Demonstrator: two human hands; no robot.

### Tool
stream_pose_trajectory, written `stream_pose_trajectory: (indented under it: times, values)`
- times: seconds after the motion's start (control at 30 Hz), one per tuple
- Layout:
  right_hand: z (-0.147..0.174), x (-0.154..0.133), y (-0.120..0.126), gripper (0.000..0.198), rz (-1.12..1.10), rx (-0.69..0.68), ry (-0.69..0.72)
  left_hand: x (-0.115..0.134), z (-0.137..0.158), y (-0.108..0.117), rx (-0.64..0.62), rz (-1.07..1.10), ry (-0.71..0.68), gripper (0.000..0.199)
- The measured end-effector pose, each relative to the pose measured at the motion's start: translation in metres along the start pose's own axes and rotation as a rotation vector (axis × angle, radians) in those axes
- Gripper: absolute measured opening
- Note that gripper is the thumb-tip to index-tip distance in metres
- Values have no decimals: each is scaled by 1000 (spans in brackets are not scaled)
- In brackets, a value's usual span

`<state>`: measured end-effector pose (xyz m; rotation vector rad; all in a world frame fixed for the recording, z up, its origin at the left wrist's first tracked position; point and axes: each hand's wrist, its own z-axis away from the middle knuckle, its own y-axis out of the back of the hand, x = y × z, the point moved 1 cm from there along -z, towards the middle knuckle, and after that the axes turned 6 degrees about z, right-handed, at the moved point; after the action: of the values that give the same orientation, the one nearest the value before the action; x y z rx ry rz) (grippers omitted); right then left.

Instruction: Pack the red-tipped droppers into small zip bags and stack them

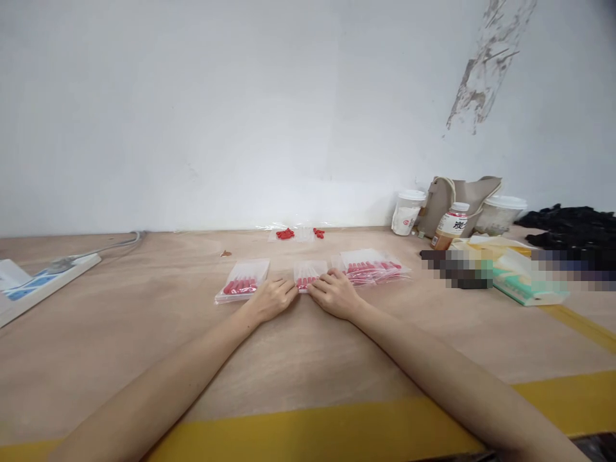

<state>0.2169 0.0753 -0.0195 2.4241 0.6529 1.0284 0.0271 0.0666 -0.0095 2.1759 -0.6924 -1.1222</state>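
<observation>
Between my two hands lies a clear plastic bag [311, 268] with several red stick-like pieces in it. My left hand [274, 298] has its closed fingers on the bag's left edge. Across from it, my right hand [335, 294] grips the bag's right side, fingers curled over it. To the left rests a stack of similar bags [242, 279] with red pieces at the near end. Past my right hand is a looser pile of filled bags [370, 266]. The fingertips partly hide the middle bag.
Small red pieces [285, 234] lie on clear plastic near the wall. A power strip [48, 285] with a cable sits at the left. At the right stand a lidded cup [408, 213], a bottle [451, 226], a beige bag [436, 202] and a green tissue pack [529, 282].
</observation>
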Motion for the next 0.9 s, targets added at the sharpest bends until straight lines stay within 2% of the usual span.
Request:
stream_pose_trajectory:
  times: [0.23, 0.53, 0.8, 0.9]
  values:
    - [-18, -10, -3, 27, -11, 33, 86, 2, -1, 5, 29, 10, -22, 29]
    - [-4, 0, 6, 31, 81, 54, 121, -1, 2, 9, 28, 27, 1, 30]
    - [17, 22, 9, 31, 61, -53, -2, -1, 2, 10, 24, 97, 50, 33]
    - [21, 25, 9, 32, 58, -53, -42, -1, 4, 9, 13, 93, 51, 35]
